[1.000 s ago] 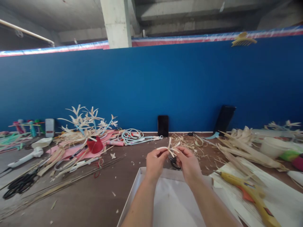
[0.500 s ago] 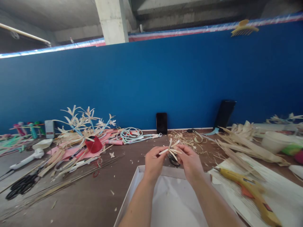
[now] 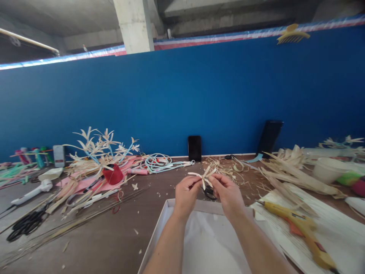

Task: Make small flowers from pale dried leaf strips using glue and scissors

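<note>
Between my hands is a small pale flower of thin, husk-like petals point(image 3: 205, 176), its petals spread like a star. My left hand point(image 3: 186, 192) pinches it from the left, thumb and fingertips together. From the right, my right hand point(image 3: 226, 190) pinches it near a petal. Both hands are above the far edge of a shallow white box point(image 3: 211, 239). Just behind the flower, dark round handles, apparently of scissors point(image 3: 209, 193), lie on the table, partly covered by my right fingers.
A yellow glue gun point(image 3: 302, 228) lies on papers at right, beside dried husks point(image 3: 308, 177). Left stand husk flowers in a red pot point(image 3: 113, 174), near black scissors point(image 3: 27, 224). A phone point(image 3: 194, 148) leans on the blue partition point(image 3: 171, 99); light-blue cord point(image 3: 159, 163) lies nearby.
The flower has turned and tilted between my fingertips, so its petals now point differently. My hands have stayed in nearly the same place.
</note>
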{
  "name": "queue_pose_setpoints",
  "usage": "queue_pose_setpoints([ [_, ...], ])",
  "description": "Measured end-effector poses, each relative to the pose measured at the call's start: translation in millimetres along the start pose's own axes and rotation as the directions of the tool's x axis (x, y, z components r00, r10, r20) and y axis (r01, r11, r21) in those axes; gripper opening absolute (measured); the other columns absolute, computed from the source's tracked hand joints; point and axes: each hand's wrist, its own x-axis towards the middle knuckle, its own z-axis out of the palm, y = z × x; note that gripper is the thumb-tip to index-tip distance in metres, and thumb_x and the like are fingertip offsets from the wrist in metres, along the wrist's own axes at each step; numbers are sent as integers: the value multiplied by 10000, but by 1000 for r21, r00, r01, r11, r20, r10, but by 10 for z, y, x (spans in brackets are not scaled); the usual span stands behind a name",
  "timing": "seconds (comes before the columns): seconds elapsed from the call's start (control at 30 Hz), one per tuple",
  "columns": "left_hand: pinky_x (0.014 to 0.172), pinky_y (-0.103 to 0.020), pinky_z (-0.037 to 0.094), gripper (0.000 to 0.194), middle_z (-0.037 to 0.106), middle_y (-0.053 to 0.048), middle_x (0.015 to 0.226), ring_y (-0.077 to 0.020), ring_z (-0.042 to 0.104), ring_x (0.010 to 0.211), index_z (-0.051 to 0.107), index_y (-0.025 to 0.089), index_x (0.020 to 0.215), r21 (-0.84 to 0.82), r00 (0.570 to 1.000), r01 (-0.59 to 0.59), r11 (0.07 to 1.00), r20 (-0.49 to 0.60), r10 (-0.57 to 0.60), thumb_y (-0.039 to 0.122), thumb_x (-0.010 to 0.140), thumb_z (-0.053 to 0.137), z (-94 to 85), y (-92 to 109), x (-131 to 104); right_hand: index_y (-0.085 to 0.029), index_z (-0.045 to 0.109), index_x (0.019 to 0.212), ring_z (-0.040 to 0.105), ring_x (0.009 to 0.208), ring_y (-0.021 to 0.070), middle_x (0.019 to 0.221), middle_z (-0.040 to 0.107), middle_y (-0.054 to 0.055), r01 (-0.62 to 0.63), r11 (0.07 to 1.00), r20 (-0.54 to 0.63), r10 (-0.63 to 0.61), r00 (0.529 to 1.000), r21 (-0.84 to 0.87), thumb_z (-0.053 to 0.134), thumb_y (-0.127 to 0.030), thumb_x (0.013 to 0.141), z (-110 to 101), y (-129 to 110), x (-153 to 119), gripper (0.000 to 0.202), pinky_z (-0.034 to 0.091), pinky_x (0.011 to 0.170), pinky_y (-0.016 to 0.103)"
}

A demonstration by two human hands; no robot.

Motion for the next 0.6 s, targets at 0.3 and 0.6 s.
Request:
queue_pose_setpoints([
  [0.3,726,-263,480,144,680,-47,855,-162,613,799,714,201,812,32,998,-55,998,12,54,242,739,597,-5,21,-13,-175,650,797,363,414,68,490,486,-43,-4,1000,10,5,1000,-29,689,-448,629,4,-23,-15,323,261,393,188],
  [0.6,762,-269,478,141,680,-44,864,-157,614,823,708,211,834,67,992,-126,990,26,124,253,759,596,-10,26,-23,-164,636,785,331,422,54,496,464,-50,-19,999,29,18,999,36,692,-417,643,17,-5,-11,295,235,393,180],
])
